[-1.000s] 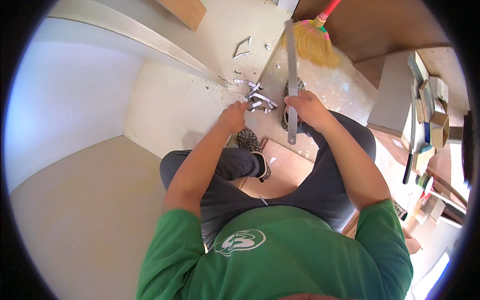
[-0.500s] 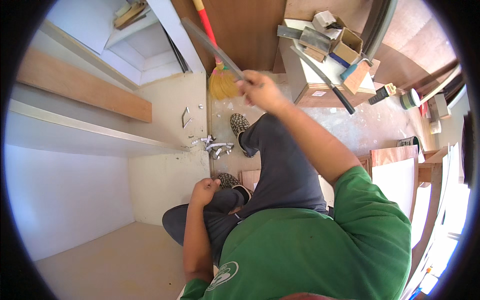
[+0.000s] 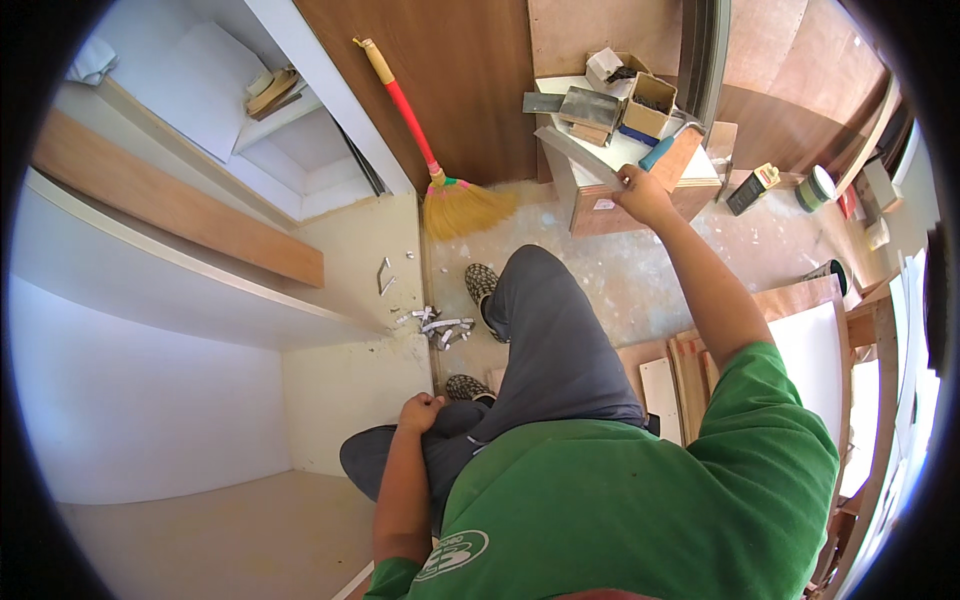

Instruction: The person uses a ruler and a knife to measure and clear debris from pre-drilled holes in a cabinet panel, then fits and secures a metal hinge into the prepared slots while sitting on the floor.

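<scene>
At the near edge of the white-topped box (image 3: 555, 180), my right hand (image 3: 645, 196) is closed on one end of a flat grey metal blade (image 3: 578, 154). The blade slants up and left over the box top. My fingers cover its grip end, and my arm hides the box corner behind. My left hand (image 3: 422, 411) rests on my folded leg with its fingers curled; whatever it may hold is hidden. Ahead of it, a pile of metal cabinet hardware (image 3: 440, 325) lies at the cabinet edge. A bar handle (image 3: 384, 277) lies on the pale panel.
A straw broom (image 3: 460, 207) with a red handle leans on the brown panel. The box carries an open carton (image 3: 650, 103), a flat metal sheet (image 3: 589, 108) and a blue-handled tool (image 3: 660, 150). A can (image 3: 816, 189) stands right. A cabinet shelf (image 3: 190, 270) fills the left.
My right hand has moved right and down from in front of the broom to the box, where the black-handled tool's handle no longer shows. The left hand stays on my leg. The view has shifted.
</scene>
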